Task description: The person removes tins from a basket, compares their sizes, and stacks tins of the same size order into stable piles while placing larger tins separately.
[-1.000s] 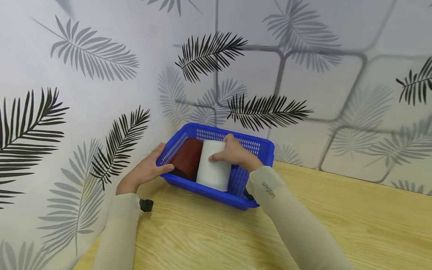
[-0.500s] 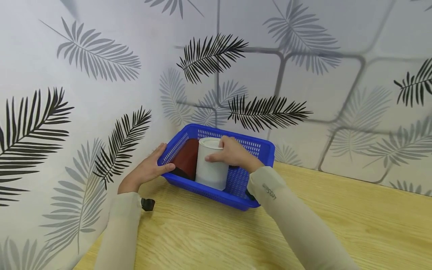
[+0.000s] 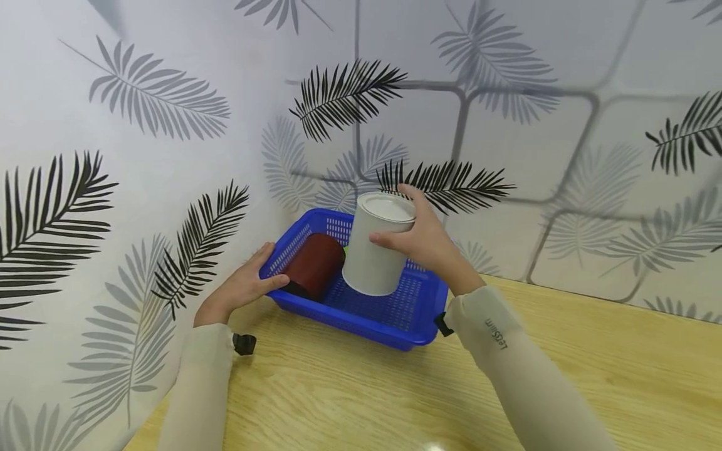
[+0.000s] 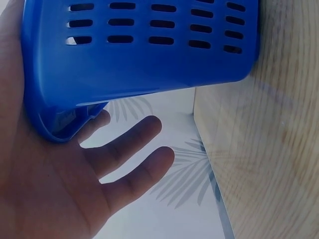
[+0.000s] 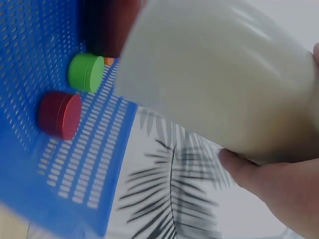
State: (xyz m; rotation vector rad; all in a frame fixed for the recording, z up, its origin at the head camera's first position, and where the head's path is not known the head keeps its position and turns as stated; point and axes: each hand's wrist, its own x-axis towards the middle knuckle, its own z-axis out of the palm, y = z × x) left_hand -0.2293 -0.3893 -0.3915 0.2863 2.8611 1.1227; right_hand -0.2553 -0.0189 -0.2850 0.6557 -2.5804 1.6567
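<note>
Head view: right grip [image 3: 425, 241], spread wide, holds a white can [image 3: 372, 250].

On the person's right sleeve [image 3: 530, 376], one small word [image 3: 496, 334] is showing in dark letters. It is sitting near the wrist end. It is running on a slant and looking upside down in the head view. The letters are spelling something like "LetsSlim", but the last few are looking blurry.
</note>
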